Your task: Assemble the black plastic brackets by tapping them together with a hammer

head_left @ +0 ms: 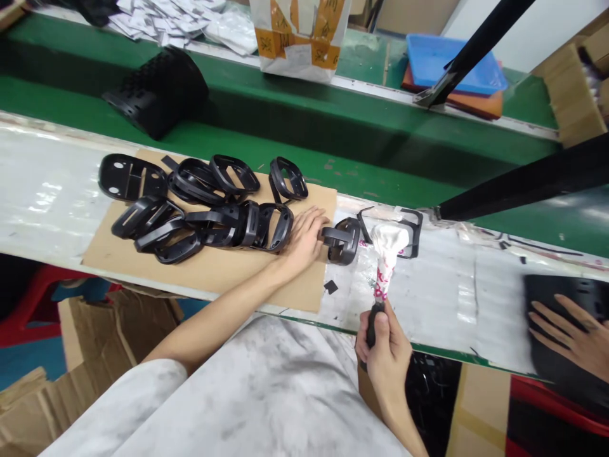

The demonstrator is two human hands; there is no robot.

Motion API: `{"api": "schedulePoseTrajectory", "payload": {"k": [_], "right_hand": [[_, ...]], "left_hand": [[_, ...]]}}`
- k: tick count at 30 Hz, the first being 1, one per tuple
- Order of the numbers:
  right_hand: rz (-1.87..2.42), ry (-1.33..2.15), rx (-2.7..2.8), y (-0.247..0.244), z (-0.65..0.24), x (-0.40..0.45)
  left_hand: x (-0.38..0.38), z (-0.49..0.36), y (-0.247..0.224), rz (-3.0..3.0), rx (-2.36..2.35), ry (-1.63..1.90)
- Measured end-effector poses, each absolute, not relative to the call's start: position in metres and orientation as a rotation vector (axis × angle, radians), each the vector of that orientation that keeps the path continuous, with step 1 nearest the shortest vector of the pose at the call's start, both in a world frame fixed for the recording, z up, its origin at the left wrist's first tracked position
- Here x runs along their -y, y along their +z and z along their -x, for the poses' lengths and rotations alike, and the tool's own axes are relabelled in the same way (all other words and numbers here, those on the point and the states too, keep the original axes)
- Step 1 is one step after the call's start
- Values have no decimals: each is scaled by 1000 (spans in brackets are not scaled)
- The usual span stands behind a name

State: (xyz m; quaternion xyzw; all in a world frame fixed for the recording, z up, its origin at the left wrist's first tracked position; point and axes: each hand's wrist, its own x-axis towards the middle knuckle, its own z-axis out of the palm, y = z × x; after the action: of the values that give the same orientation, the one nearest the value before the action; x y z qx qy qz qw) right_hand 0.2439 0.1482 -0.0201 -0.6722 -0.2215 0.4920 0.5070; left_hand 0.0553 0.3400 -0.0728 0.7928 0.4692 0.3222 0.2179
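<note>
My right hand [386, 346] is closed around the black handle of a tool [384, 266] whose upper end is wrapped in white and pink material. My left hand [307, 238] lies with fingers spread at the right part of a cardboard sheet [219, 266], its fingertips beside a black plastic part [341, 241]. Several black frame-like parts [221, 223] lie in two rough rows on the cardboard, left of my left hand. Beyond the wrapped tool end, a thin black frame [413, 233] rests on the white bench surface. A small black square [330, 287] lies nearer me.
A green conveyor [295, 143] runs behind the bench, carrying a black perforated bin [162, 92]. Behind stand a taped white bag [299, 47] and blue tray [457, 63]. Black posts slant in at right. Another person's hand [571, 333] rests on a black piece at far right.
</note>
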Motion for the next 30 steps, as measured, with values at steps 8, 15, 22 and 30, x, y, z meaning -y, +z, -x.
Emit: {"api": "schedulePoseTrajectory", "payload": {"k": [8,15,22,30], "right_hand": [[897,1768,185,-28,-268,-149],[1180,1721,333,-21,-279,-149],[1658,1747,696,-32,-261,-140],[1784,1510,676,-43,-261,-136]], "left_hand": [[-340,-56,-76,-2190,-1310,932],[-340,-55,-73,-2202,-1306,903],[-340,-56,-74,-2197,-1304,918],[-340,-56,-73,-2181,-1309,907]]}}
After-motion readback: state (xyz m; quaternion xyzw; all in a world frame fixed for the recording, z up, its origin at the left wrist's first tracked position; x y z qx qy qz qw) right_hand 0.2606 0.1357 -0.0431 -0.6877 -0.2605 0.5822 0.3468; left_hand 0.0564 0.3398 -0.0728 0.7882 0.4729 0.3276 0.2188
